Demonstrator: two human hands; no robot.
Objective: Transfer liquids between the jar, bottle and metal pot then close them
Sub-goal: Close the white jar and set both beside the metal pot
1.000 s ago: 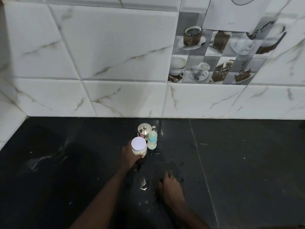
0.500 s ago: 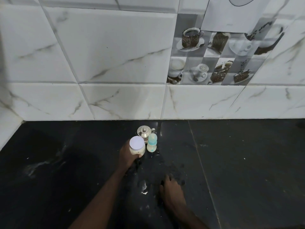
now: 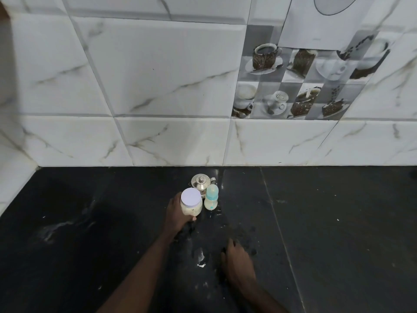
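Little has changed over the last second: left hand (image 3: 178, 214) fingers stay clamped on the white-lidded clear plastic jar (image 3: 191, 204), standing on the black stone surface (image 3: 338, 222) beside the teal-capped baby bottle (image 3: 211, 197) and lidded steel pot (image 3: 200, 181). All three look closed, so the task seems nearly finished. Right hand (image 3: 238, 263) rests flat nearer the camera, fingers loosely spread; liquid levels are hard to read.

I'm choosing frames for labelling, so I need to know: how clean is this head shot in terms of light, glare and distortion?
Head view: dim, uneven light; the black counter swallows detail, with small glare beside the metal pot; wide-angle bending curves the wall tiles; the jar in the left hand stays readable.
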